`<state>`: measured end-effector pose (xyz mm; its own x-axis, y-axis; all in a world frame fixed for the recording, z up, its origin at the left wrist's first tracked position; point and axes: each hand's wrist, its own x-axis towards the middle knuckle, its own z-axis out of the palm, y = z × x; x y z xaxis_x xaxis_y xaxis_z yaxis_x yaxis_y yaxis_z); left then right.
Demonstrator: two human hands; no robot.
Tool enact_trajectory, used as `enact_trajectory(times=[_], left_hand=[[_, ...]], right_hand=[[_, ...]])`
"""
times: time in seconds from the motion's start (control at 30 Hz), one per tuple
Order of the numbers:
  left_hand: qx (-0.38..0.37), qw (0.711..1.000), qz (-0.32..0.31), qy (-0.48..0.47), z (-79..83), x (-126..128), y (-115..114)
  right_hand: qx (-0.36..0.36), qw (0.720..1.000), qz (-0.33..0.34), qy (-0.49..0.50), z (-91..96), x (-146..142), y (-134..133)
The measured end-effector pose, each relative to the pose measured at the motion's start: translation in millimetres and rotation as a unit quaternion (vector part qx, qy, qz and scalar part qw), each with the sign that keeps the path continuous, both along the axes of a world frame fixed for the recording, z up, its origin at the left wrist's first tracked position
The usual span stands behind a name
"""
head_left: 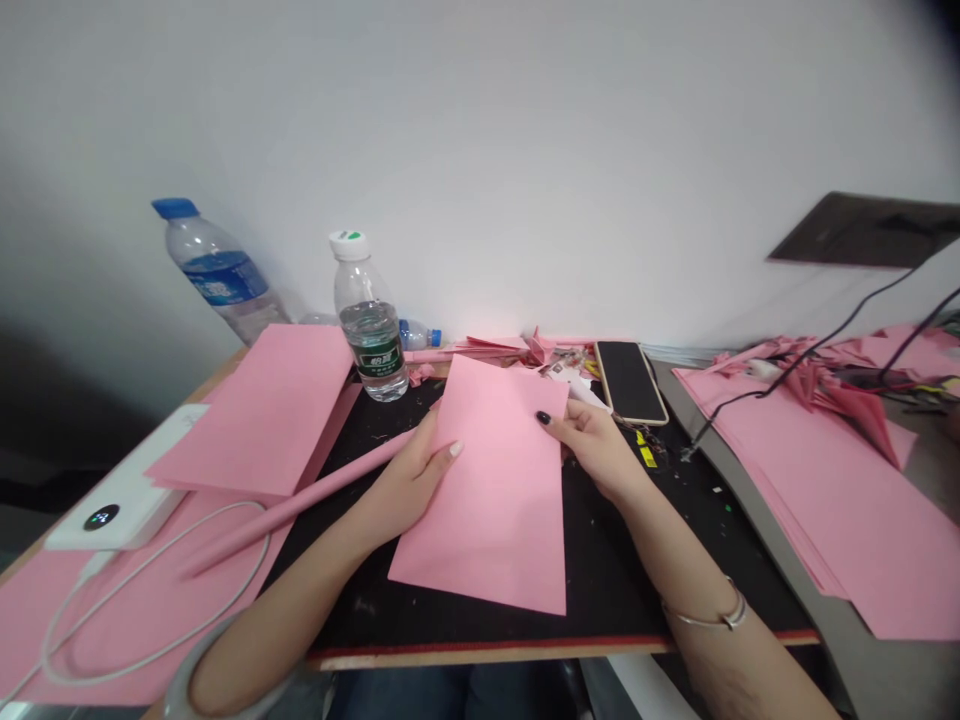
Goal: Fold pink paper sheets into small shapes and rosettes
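Your pink sheet (480,500) lies flat on the black mat (615,570), with no fold showing. Your left hand (405,485) rests open against the sheet's left edge, just beside a pink roll (300,505) lying across the mat, while your right hand (596,450) pinches the sheet's upper right edge, thumb on top. At the mat's far edge are a water bottle (371,320) and, further right, a phone (628,380).

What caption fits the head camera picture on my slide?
Left hand and right hand touch a pink paper sheet on a black mat.
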<state>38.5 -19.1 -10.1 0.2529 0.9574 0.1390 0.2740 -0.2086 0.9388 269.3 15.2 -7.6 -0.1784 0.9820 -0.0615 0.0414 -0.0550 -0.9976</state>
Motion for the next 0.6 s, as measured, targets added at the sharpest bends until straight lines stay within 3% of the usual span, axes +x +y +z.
enact_trajectory(times=[0.3,0.6], left_hand=[[-0.016,0.999,-0.009,-0.049,-0.3,1.4,-1.1],[0.000,1.000,-0.025,-0.009,-0.6,0.9,-1.5]], right_hand=[[0.065,0.995,-0.073,-0.015,-5.7,7.4,6.2],[0.079,0.988,-0.130,-0.026,-12.6,11.6,9.3]])
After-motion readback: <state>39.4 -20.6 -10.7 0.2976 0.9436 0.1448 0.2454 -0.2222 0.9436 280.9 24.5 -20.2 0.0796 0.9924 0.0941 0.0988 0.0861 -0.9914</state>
